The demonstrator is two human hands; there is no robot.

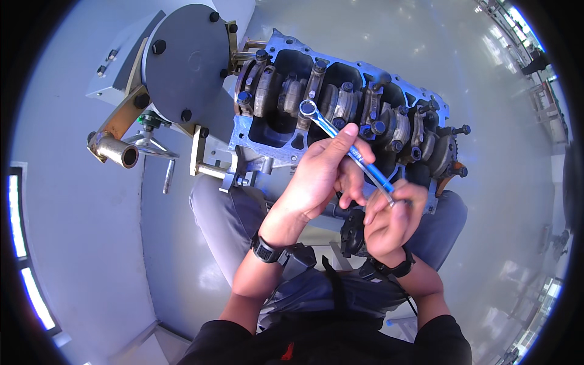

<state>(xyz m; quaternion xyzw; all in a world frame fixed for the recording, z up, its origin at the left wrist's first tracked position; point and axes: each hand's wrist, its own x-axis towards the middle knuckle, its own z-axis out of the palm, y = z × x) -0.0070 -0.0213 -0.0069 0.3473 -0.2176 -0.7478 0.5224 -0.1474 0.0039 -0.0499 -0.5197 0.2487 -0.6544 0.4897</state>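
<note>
Right now both your hands are on the wrench (348,147), a slim combination spanner with a blue band on its shank. Your left hand (319,176) is closed around the middle of the shank, fingers wrapped over it, thumb side toward the ring end. Your right hand (392,219) pinches the lower end of the wrench between fingertips; grip is closed on the tool, the very tip is hidden by your fingers

The ring end (308,108) sticks up and out past your left hand, away from you. It hovers over the engine block (286,48), just above the row of bearing caps (316,79). Can't tell if the ring is seated on a bolt head or floating just clear of one

The block lies open side up directly beyond the grip, crankshaft (292,94) and caps exposed, blue-tinted rim all round. Left of the grip, the block's end is bolted to the engine stand (188,61), a round grey plate with black bolts. Further left of that, a metal tube socket (118,152) and a chrome handle (167,176) hang off the stand

Below the grip: black watch (264,249) on your left wrist, a dark band (403,266) on your right wrist. Your grey-trousered knees (225,213) sit under both forearms, grey floor (91,243) all around
</note>
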